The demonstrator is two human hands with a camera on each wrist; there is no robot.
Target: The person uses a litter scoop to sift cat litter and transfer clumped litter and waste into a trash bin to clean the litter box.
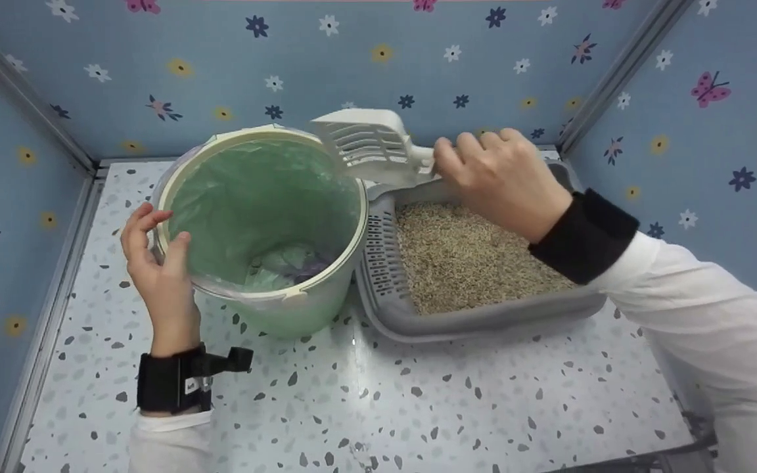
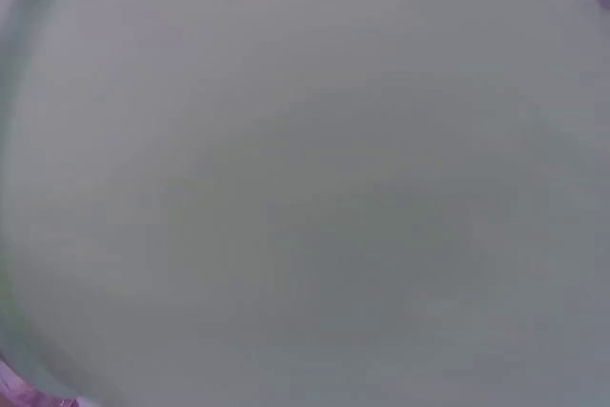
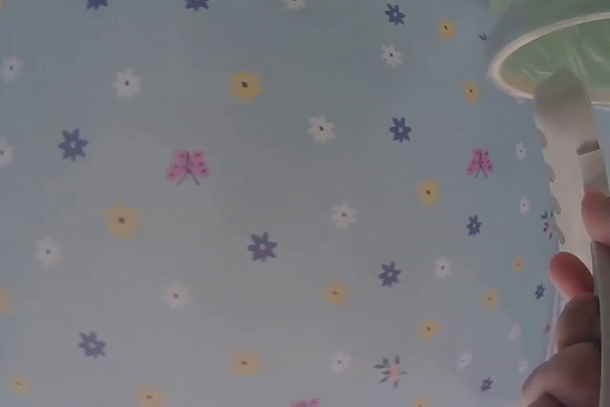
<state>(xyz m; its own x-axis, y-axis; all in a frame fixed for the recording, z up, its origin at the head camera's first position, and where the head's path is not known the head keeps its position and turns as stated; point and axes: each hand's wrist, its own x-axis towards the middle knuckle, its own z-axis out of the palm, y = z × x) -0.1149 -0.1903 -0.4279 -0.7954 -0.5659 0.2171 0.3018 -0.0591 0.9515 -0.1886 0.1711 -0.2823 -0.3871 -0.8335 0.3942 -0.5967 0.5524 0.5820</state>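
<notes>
Two hands: scoop (image 1: 388,169) in right (image 1: 500,180), bucket (image 1: 290,315) against left (image 1: 165,276).

The scoop (image 1: 373,146) is plain white. Pale, milky green tints the bucket (image 1: 286,315), topped by a cream rim (image 1: 360,223), while its liner (image 1: 221,190) is a deeper green with a purple patch (image 1: 313,266) low down. The tray (image 1: 483,326) is solid grey, the litter (image 1: 464,263) grainy beige mottled with brown. Light blue walls (image 1: 326,66) carry white, yellow and navy flowers plus pink butterflies. The desk (image 1: 418,394) is white, flecked with grey chips. Both wristbands (image 1: 585,236) are black; the sleeves (image 1: 700,289) are white.
</notes>
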